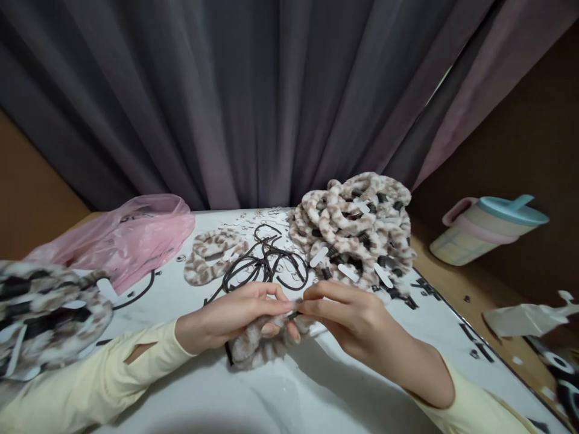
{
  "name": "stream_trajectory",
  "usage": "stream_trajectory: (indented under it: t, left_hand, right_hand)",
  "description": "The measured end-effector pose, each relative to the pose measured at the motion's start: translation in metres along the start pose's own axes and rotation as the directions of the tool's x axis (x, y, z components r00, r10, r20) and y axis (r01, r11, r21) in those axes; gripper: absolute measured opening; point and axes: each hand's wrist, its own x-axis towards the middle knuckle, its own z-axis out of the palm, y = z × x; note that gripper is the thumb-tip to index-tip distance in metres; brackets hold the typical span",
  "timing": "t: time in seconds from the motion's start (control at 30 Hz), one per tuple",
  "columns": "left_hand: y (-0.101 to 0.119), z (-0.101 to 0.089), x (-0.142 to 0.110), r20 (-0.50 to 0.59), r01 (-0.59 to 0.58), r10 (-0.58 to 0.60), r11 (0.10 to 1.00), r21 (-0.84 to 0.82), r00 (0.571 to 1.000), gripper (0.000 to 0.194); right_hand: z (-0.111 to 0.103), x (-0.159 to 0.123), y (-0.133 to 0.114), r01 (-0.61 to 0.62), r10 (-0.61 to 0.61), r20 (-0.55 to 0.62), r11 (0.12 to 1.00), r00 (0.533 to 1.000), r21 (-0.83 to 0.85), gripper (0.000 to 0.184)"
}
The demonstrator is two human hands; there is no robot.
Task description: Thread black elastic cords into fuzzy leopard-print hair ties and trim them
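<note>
My left hand (235, 316) holds a fuzzy beige-and-brown scrunchie (256, 349) low over the white table (253, 398). My right hand (348, 316) meets it at the fingertips, pinching the scrunchie's end where a small dark piece (293, 314) shows. Just behind the hands lies a tangle of black elastic loops (266, 265). One loose fuzzy scrunchie (210, 259) rests to the left of the loops.
A big heap of fuzzy scrunchies with white tags (357, 232) sits behind my right hand. Another heap (40, 313) lies at the left edge, by a pink plastic bag (131, 238). A lidded cup (486, 229) and crumpled paper (525, 316) are on the right. A grey curtain (253, 96) hangs behind.
</note>
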Motion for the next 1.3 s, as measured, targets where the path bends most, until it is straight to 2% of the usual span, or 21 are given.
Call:
stream_trajectory:
  t: [0.23, 0.4, 0.63, 0.77, 0.93, 1.07, 1.13, 1.3]
  left_hand:
    - [-0.002, 0.008, -0.006, -0.058, -0.070, 0.074, 0.996, 0.061, 0.996, 0.032]
    - [-0.006, 0.008, -0.005, -0.020, -0.113, 0.122, 0.962, 0.250, 0.992, 0.033]
    - [-0.006, 0.012, -0.007, -0.072, -0.123, 0.162, 0.918, 0.378, 0.984, 0.026]
    - [-0.006, 0.012, -0.008, -0.071, -0.145, 0.189, 0.902, 0.408, 0.979, 0.024]
    - [-0.008, 0.010, -0.010, -0.061, -0.202, 0.283, 0.802, 0.562, 0.957, 0.023]
    - [-0.007, 0.011, -0.012, -0.063, -0.199, 0.315, 0.730, 0.654, 0.947, 0.021]
    - [-0.006, 0.011, -0.011, -0.062, -0.174, 0.276, 0.750, 0.638, 0.959, 0.025]
    - [-0.009, 0.010, -0.005, -0.079, -0.123, 0.169, 0.904, 0.410, 0.982, 0.038]
  right_hand:
    - [0.001, -0.002, -0.001, 0.005, -0.006, -0.006, 0.996, 1.000, -0.092, 0.028]
    - [0.001, -0.002, -0.001, -0.015, 0.017, 0.015, 0.993, 1.000, -0.120, 0.031]
    - [-0.001, -0.004, 0.000, -0.033, 0.037, 0.056, 0.997, 0.998, -0.068, 0.027]
    - [-0.004, -0.003, 0.000, -0.039, 0.040, 0.048, 0.998, 0.998, -0.040, 0.034]
    - [-0.009, -0.003, -0.001, -0.025, 0.027, 0.024, 0.997, 0.999, -0.078, 0.029]
    - [-0.009, -0.002, -0.005, -0.001, 0.004, 0.020, 0.986, 1.000, -0.165, 0.030]
    - [-0.009, -0.001, -0.006, 0.006, -0.001, 0.026, 0.984, 1.000, -0.179, 0.031]
    - [-0.008, -0.001, -0.007, 0.006, -0.002, 0.023, 0.983, 1.000, -0.181, 0.030]
